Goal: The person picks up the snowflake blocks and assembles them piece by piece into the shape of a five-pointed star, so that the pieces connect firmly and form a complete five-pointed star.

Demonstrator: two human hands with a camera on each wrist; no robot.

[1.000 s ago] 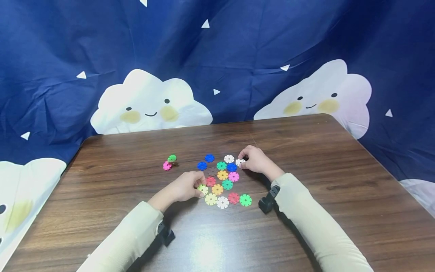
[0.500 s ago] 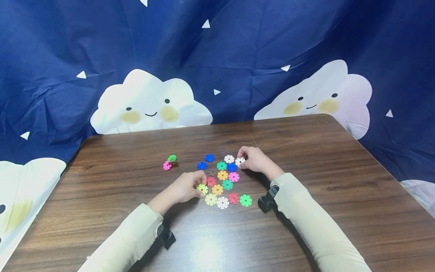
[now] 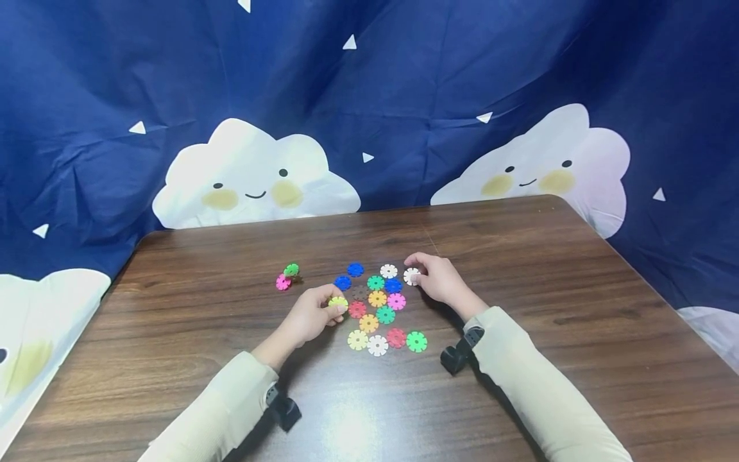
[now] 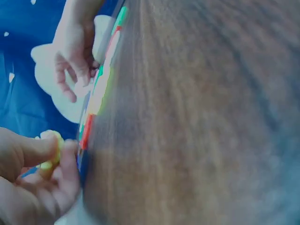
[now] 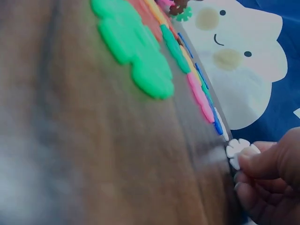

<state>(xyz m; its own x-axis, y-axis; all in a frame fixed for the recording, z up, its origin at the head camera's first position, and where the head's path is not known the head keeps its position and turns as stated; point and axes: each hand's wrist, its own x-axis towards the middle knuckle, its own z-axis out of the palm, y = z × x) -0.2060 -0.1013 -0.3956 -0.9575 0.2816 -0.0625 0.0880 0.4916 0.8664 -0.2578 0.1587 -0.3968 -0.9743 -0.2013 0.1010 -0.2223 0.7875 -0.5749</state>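
Note:
My left hand (image 3: 310, 314) pinches a yellow-green notched plastic disc (image 3: 338, 304) between thumb and fingers, lifted off the table. The left wrist view shows that yellow disc (image 4: 58, 146) partly covered by the thumb. Over at the right, my right hand (image 3: 443, 281) holds a white notched disc (image 3: 411, 276) by its edge. In the right wrist view, thumb and fingers grip this white disc (image 5: 234, 151), which stands tilted. Between the hands lie several flat discs, among them a red disc (image 3: 357, 310), an orange disc (image 3: 378, 299) and a pink disc (image 3: 396, 301).
Left of the spread discs stands a small joined cluster with a green disc (image 3: 291, 270), a pink disc (image 3: 283, 282) and a brown one. A bright green disc (image 3: 417, 341) lies nearest on the right. Behind the wooden table (image 3: 519, 256) hangs a blue cloud-printed cloth (image 3: 398, 77).
My left hand has lifted the yellow-green disc and moved it away from me, slightly left. My right hand has shifted a little to the right with the white disc.

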